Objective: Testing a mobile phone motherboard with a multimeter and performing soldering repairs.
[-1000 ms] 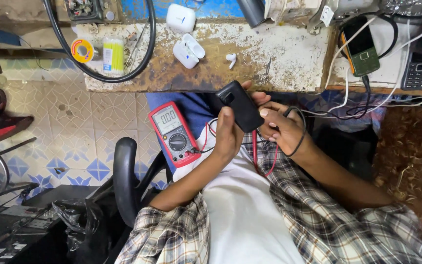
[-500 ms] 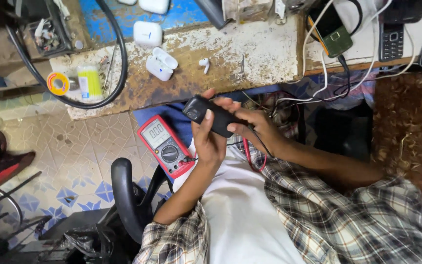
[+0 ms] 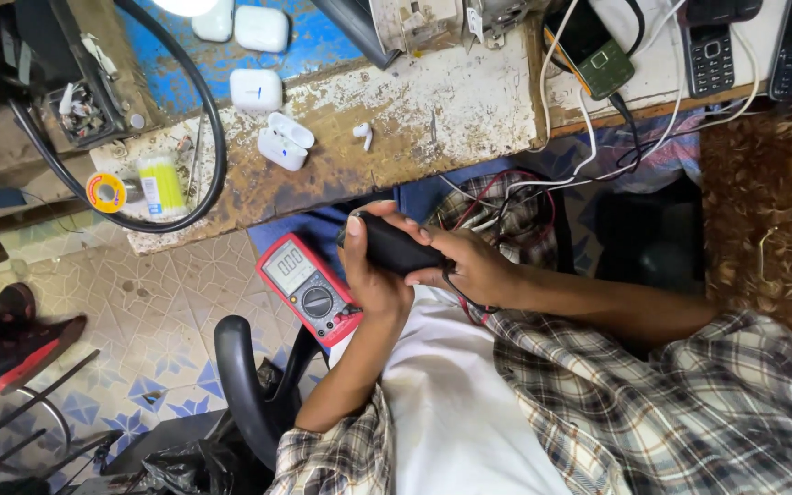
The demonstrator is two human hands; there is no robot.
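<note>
Both my hands hold a small black device [image 3: 394, 249] over my lap, just below the workbench edge. My left hand [image 3: 370, 275] grips its left end with the thumb pointing up. My right hand [image 3: 471, 268] wraps the right end from the other side. A thin black lead and a red one [image 3: 466, 304] hang under my right wrist. A red multimeter [image 3: 310, 290] with a grey display and a dial lies on my lap, right beside my left hand.
A worn workbench [image 3: 433, 119] carries white earbud cases [image 3: 277, 142], one loose earbud [image 3: 364, 135], a solder reel [image 3: 106, 192], a yellow tube [image 3: 165, 183] and a black cable loop [image 3: 208, 137]. Phones [image 3: 602, 55] and white wires lie right. A black chair arm [image 3: 240, 385] and shoe [image 3: 16, 335] are left.
The black device has been turned from pointing up to lying across between my hands, lower and closer to my body. The view has swung, so the bench now slants.
</note>
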